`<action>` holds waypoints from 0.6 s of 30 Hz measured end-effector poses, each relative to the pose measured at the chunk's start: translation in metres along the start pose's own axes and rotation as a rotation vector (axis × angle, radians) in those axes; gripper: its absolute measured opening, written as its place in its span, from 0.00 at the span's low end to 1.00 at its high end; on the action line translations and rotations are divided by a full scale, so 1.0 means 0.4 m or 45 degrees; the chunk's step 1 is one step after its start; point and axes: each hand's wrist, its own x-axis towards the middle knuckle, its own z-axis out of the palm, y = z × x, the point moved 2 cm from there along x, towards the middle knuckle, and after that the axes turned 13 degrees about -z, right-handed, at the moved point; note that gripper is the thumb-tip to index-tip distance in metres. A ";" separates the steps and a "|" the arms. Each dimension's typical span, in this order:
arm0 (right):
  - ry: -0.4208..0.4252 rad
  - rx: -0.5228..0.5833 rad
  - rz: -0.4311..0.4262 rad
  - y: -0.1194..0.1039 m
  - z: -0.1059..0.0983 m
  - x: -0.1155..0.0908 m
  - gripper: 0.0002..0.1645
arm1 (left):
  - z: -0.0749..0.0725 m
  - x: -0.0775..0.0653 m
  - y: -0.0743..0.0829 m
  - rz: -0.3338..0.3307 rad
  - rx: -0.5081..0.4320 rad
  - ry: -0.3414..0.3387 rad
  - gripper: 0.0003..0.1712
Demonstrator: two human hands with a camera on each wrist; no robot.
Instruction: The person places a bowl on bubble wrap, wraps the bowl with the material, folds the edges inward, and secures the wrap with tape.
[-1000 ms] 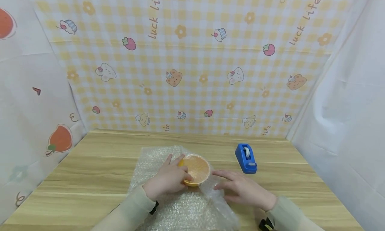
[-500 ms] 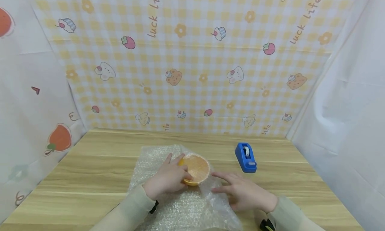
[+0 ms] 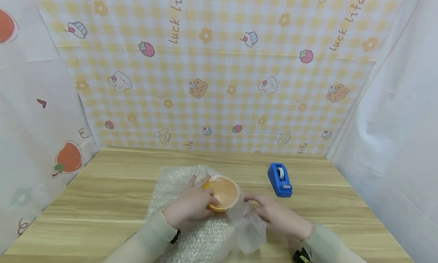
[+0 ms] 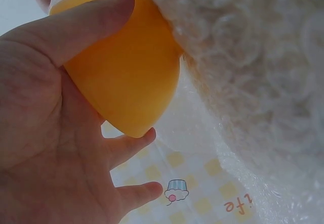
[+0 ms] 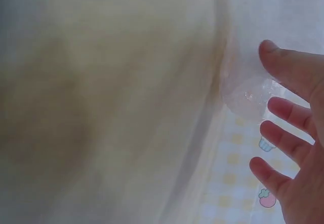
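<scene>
An orange-yellow bowl (image 3: 223,194) rests tilted on a sheet of bubble wrap (image 3: 202,240), part of which lies over its mouth. My left hand (image 3: 191,200) grips the bowl from the left. In the left wrist view, the thumb (image 4: 96,24) lies across the bowl's side (image 4: 126,77), while other fingers reach beneath and past it. To the right of the bowl, my right hand (image 3: 280,215) is at the raised right edge of the wrap. Its fingers (image 5: 283,135) are spread and loosely bent in the right wrist view, holding nothing between them.
A blue tape dispenser (image 3: 280,180) with a roll of tape stands at the back right of the wooden table (image 3: 96,202). Behind the table hangs a yellow checked cloth (image 3: 219,65), with pale cloths on both sides.
The near right part of the bubble wrap has curled upward and moved inward to the left. My right hand has shifted slightly at its edge. My left hand and the bowl stay in place.
</scene>
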 end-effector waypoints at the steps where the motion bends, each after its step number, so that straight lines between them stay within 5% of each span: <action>1: 0.019 0.032 0.015 0.003 -0.002 0.003 0.10 | -0.001 0.000 0.000 0.001 0.001 -0.002 0.16; 9: 0.074 0.300 0.188 0.017 -0.018 0.022 0.18 | -0.008 -0.004 0.002 0.004 -0.008 -0.014 0.16; 18: 0.165 0.200 0.287 0.039 -0.018 0.079 0.07 | -0.005 -0.003 -0.001 0.020 0.003 -0.004 0.16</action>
